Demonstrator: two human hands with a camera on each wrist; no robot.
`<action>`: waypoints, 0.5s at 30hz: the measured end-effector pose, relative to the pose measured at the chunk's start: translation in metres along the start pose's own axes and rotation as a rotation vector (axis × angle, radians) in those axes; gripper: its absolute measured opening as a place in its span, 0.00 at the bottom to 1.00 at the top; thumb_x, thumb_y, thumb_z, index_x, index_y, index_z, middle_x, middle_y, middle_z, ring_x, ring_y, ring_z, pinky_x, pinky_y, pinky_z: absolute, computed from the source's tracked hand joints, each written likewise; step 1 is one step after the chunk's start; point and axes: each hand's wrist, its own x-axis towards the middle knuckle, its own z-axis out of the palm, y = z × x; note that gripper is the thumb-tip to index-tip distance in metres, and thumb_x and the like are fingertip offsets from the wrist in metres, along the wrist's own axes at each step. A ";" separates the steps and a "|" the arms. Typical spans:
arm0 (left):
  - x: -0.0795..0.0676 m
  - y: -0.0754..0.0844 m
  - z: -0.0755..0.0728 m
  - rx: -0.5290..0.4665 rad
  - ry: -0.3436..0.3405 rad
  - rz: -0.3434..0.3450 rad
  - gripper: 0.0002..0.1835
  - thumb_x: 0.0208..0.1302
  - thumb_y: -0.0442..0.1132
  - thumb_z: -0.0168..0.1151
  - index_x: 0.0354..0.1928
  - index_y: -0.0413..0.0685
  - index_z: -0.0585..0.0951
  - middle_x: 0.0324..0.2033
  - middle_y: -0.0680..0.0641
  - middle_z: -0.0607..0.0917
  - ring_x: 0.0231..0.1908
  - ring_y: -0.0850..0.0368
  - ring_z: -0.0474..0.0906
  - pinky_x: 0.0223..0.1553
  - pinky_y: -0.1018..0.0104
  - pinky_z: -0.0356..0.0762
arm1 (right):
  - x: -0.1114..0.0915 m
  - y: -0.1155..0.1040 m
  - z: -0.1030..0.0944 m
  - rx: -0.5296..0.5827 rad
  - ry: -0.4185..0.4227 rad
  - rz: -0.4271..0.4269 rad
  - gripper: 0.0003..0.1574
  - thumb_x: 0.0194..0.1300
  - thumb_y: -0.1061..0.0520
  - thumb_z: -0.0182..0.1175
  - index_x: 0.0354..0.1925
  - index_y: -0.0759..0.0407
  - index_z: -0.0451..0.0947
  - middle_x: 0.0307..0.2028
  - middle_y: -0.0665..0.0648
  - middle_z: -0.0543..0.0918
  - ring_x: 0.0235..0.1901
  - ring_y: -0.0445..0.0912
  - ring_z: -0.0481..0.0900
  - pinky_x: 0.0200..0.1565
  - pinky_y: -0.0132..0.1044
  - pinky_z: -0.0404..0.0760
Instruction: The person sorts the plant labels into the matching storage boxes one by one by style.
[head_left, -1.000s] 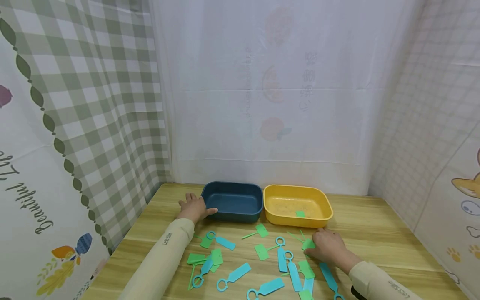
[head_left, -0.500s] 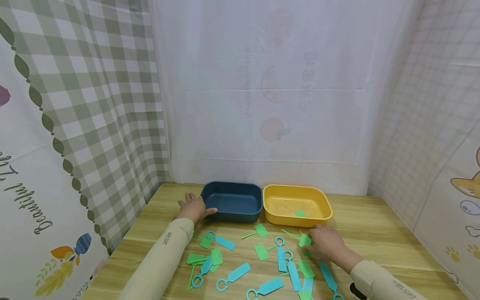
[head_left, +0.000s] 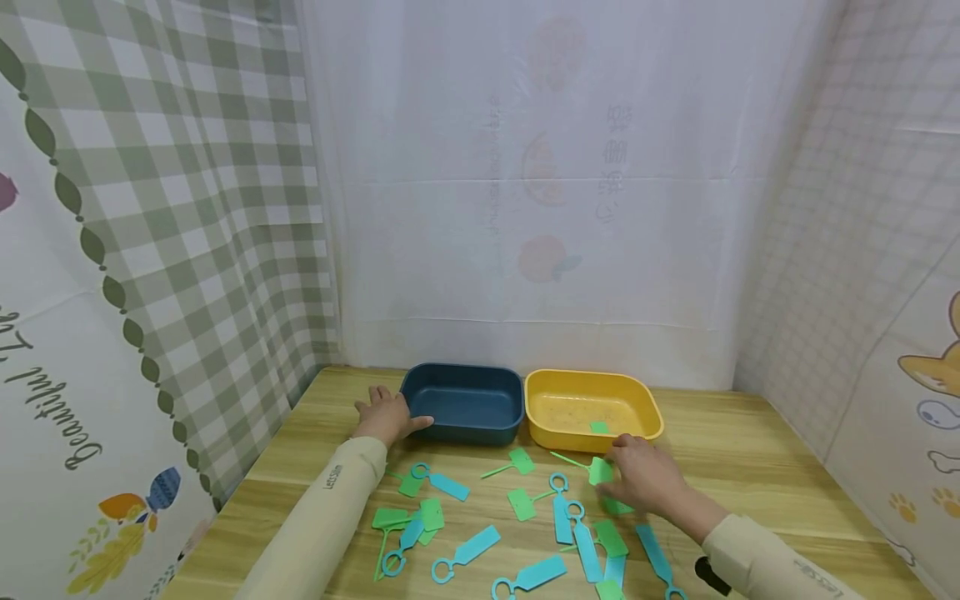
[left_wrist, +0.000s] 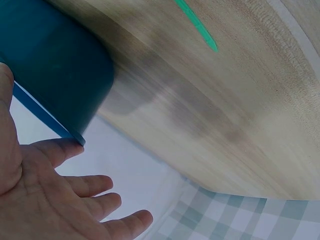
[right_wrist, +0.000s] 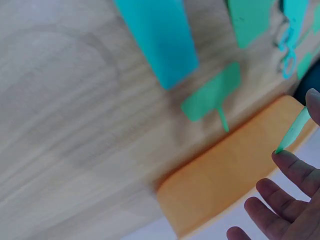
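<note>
The left hand (head_left: 386, 417), fingers spread, touches the dark-blue rectangular plastic box (head_left: 461, 434) beside it, perhaps for steadiness. The right hand (head_left: 647, 477) pinches a flat green plastic tag (right_wrist: 295, 128), probably for secure hold.

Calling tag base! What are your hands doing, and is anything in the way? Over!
Left hand touching dark blue bin. Right hand pinching green tag. Tag not in yellow bin yet; nothing seems to block it. Over.

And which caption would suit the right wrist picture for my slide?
Right hand pinches a green tag near the yellow bin; a blue tag lies nearby.
</note>
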 end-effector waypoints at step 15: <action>0.001 -0.001 0.001 -0.011 0.003 -0.001 0.47 0.68 0.65 0.55 0.70 0.28 0.65 0.68 0.19 0.54 0.71 0.25 0.45 0.63 0.26 0.50 | 0.020 0.002 -0.026 0.010 0.051 0.018 0.27 0.50 0.41 0.76 0.39 0.60 0.86 0.47 0.66 0.81 0.44 0.61 0.81 0.32 0.51 0.80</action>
